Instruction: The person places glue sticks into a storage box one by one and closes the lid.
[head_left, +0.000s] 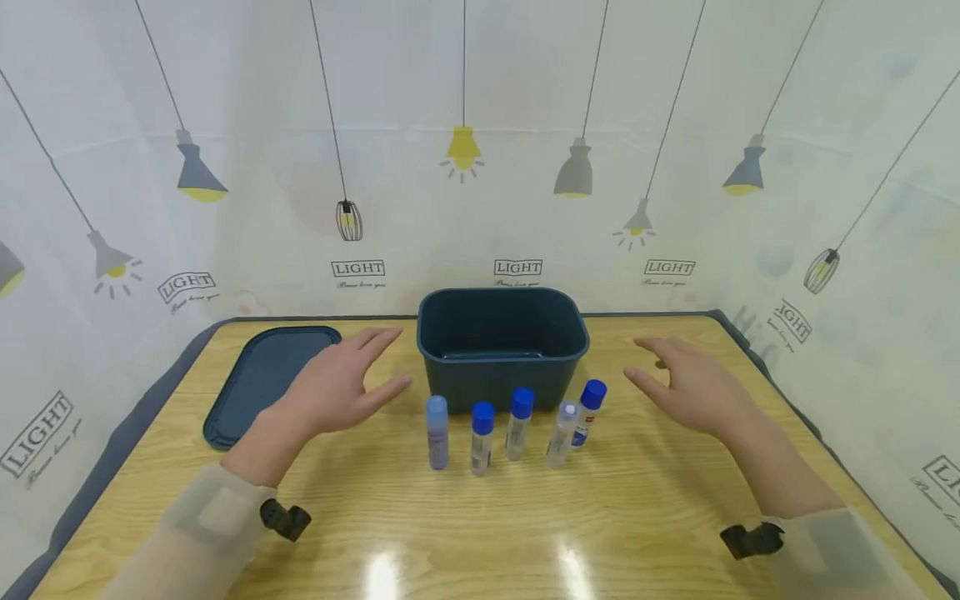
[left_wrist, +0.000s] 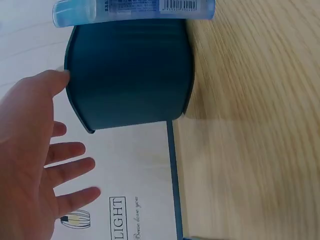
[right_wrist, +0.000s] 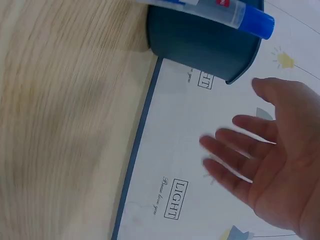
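Note:
A dark teal bin [head_left: 502,375] stands on the wooden table. In front of it several small tubes with caps stand upright: a light blue one [head_left: 437,433], two clear ones with blue caps [head_left: 482,440] [head_left: 518,425], a clear one with a pale cap [head_left: 562,435] and a blue-capped one with a red mark [head_left: 588,412]. My left hand [head_left: 337,379] hovers to the left of the bin, fingers extended, holding nothing. On the bin's right, my right hand [head_left: 690,383] hovers likewise, thumb apart from the fingers. In the left wrist view the bin's side [left_wrist: 130,75] shows beyond the thumb.
A flat dark teal lid [head_left: 262,383] lies on the table at the left, partly behind my left hand. White cloth [head_left: 465,225] printed with lamps rises behind and beside the table [head_left: 450,533]. Black camera mounts [head_left: 285,518] sit on both wrists.

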